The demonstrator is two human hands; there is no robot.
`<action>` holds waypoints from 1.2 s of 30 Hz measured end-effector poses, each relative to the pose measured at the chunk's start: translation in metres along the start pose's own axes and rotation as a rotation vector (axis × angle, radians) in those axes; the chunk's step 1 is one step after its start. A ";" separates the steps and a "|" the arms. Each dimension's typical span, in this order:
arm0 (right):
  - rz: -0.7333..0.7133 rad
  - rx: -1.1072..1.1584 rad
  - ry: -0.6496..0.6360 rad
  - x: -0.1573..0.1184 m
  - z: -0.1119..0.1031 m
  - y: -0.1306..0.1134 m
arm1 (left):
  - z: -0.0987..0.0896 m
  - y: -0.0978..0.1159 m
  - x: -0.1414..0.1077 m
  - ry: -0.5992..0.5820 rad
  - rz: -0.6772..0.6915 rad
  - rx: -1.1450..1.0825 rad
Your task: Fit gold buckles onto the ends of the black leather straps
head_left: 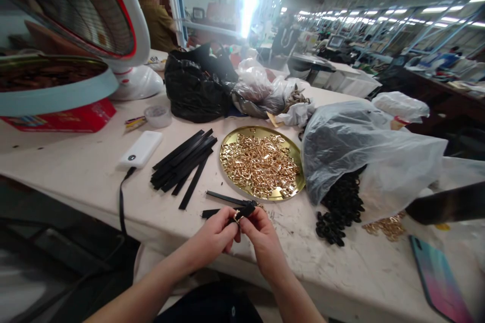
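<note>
Both hands meet over the front of the table. My left hand [220,232] pinches a small gold metal buckle [238,215] from the left. From the other side my right hand [261,229] grips a black strap [246,209] that runs at the buckle; whether it passes through cannot be made out. Just behind the fingers lie other black strips [227,198], one with gold metal at its end. A round gold tray [299,181] heaped with small gold metal pieces [261,164] sits beyond the hands. To its left is a pile of black strips [182,161].
A white power bank [140,150] with a cable lies left. Clear plastic bags [341,136], black pieces [337,212] and gold rings [386,226] are at right, near a phone [439,277]. Behind stand a black bag [199,86] and a fan [132,60]. A person [155,15] is at back left.
</note>
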State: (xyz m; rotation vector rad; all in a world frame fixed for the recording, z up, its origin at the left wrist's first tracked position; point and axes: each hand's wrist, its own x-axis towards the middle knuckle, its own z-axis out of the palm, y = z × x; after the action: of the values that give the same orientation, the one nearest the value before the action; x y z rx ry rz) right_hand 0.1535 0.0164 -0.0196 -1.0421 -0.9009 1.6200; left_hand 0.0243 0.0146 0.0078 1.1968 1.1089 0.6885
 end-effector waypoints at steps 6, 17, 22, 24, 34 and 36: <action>-0.001 -0.029 0.017 0.000 -0.002 -0.003 | -0.001 0.003 0.001 -0.055 -0.041 -0.016; -0.006 -0.123 0.003 0.000 -0.009 0.001 | 0.000 0.000 -0.002 -0.054 -0.081 -0.030; -0.018 -0.087 -0.003 -0.001 -0.005 -0.005 | 0.002 0.001 0.001 -0.031 -0.033 -0.052; -0.011 -0.072 -0.017 -0.002 -0.004 -0.007 | 0.002 -0.001 0.003 -0.014 -0.021 -0.043; 0.060 0.028 0.012 0.002 -0.010 0.002 | 0.003 -0.013 0.009 -0.019 -0.050 -0.041; 0.145 0.164 -0.018 0.002 -0.009 0.002 | 0.004 -0.013 0.008 -0.013 -0.058 -0.050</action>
State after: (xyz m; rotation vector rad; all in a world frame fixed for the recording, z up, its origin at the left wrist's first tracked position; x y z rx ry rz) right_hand 0.1612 0.0187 -0.0254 -0.9987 -0.7043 1.7940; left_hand 0.0295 0.0168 -0.0071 1.1210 1.1054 0.6597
